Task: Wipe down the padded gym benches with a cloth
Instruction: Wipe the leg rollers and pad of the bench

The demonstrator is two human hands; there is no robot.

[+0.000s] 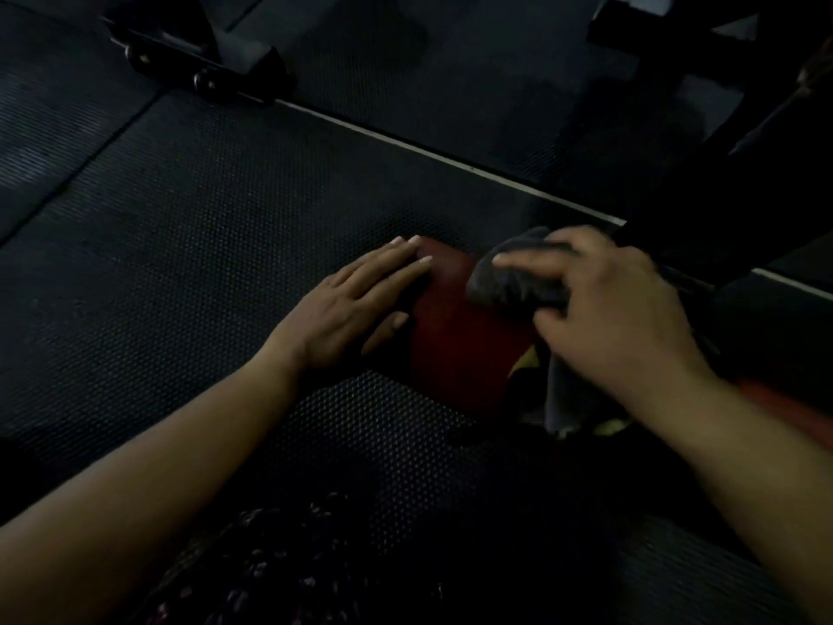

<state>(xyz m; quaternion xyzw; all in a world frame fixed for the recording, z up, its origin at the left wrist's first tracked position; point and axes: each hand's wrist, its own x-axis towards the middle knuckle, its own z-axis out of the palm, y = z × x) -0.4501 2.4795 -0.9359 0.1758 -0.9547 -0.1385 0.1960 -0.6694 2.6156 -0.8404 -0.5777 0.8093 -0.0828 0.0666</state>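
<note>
Risk: cloth (pixel 514 281) bunched into wad under right hand (pixel 608 318), so contact patch small; strokes may skip strips of red pad (pixel 455 349). Loose tail hanging below right wrist could drag on rubber floor mat (pixel 225 218), pick up grit, smear it back. Dim light, so missed spots hard to see. Left hand (pixel 356 304) flat, fingers straight and together, resting on pad edge; a slip there might let pad shift. Right hand curled round cloth, gripping it. Pad dark red, smooth, between both hands; cloth grey, soft, crumpled, on pad's far end.
</note>
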